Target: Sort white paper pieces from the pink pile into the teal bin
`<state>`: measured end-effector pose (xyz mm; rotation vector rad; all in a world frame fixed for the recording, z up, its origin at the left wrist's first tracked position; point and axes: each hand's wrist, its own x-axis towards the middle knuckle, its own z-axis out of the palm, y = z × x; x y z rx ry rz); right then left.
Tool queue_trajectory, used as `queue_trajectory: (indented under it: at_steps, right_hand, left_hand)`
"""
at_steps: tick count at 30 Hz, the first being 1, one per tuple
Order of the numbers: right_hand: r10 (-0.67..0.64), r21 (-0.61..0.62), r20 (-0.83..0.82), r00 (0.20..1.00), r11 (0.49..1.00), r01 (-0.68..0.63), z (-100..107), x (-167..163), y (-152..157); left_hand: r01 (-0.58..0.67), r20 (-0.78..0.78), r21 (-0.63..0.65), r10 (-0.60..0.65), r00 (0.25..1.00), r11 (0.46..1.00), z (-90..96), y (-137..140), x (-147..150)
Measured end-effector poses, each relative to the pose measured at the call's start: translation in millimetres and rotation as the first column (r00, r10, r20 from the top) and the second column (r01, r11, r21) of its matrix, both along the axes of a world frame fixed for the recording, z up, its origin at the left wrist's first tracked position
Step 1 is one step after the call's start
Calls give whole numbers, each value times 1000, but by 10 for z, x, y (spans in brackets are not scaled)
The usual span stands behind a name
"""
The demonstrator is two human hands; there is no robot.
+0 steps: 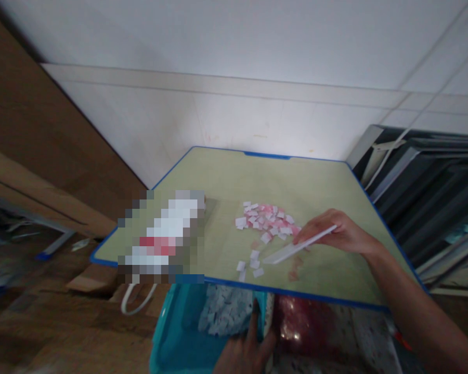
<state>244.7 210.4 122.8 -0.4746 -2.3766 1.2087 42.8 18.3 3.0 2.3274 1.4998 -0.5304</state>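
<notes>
Right hand (333, 231): pinching a flat white strip (296, 249) over the table (218, 171).
Left hand (247, 350): finger and thumb pinching the teal basin (161, 332) by its rim.
Paper squares (271, 221): pink-and-white pile mid-table, strays toward near edge.
Basin contents (226, 309): whitish scraps, below near edge.

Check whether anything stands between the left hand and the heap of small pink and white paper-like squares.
Yes: the blue near edge of the pale-green table crosses between the left hand and the heap; beyond it lie a few loose white squares.
</notes>
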Motion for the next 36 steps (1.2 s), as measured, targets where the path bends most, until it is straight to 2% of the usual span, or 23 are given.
queue_trajectory:
  at_steps: [8, 17, 22, 27, 29, 31, 34, 36]
  right_hand:
    - [-147, -39, 118, 982, 988, 152, -68, -62, -6]
    - [-77, -60, 146, 986, 994, 87, -73, 87, 60]
    - [-80, -82, 183, 980, 992, 97, -52, 189, 86]
    - [-72, -95, 205, 976, 991, 93, 1, 255, 83]
    - [-130, -73, 192, 973, 987, 146, 33, 269, 46]
    - [-289, -15, 152, 945, 956, 294, 66, 293, -29]
    - [-561, 21, 91, 823, 827, 562, 84, 370, -218]
    - [-657, -13, 127, 743, 748, 664, 60, 443, -372]
  left_hand:
    - [18, -18, 3, -18, 1000, 1000, 7, 16, 0]
    - [8, -9, 20, -8, 1000, 1000, -61, -7, -7]
    - [22, 82, 52, -26, 996, 998, -148, -23, -43]
    - [14, 64, 50, -17, 998, 999, -92, -15, -24]
    - [12, 33, 45, -14, 999, 999, -52, -6, -6]
    - [5, -10, 39, -4, 1000, 999, -22, 6, 10]
    - [3, -49, -13, -4, 999, 1000, -1, 29, 21]
    - [10, -29, -18, -11, 1000, 1000, 9, 43, 23]
